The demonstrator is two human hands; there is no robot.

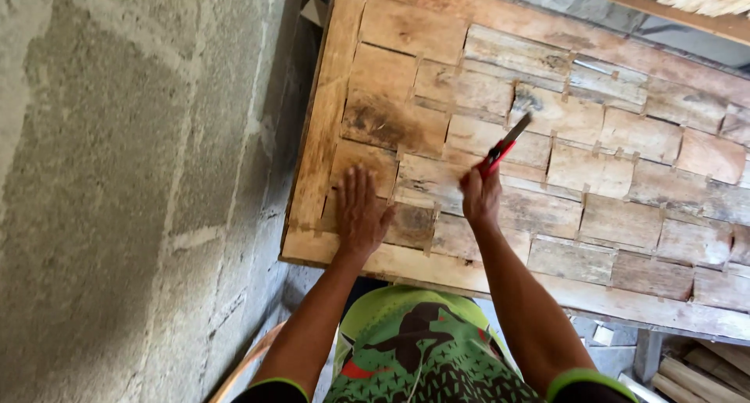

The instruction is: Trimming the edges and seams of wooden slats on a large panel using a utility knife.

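Wooden panel [406, 35] is lying under the flat, open left hand [361, 211], while the right hand [479, 198], closed around a red knife [504, 145] pointing to 1 o'clock, is risking a slip toward the fingers [355, 180].

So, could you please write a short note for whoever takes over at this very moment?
Left hand: open, flat on the woven wooden panel, near its left edge.
Right hand: fingers closed on a red-handled scraper, blade against the strips at mid-panel.
Panel rests beside a grey block wall.
Done: strips look fully interlaced.
Left: cannot tell how much surface has been worked.
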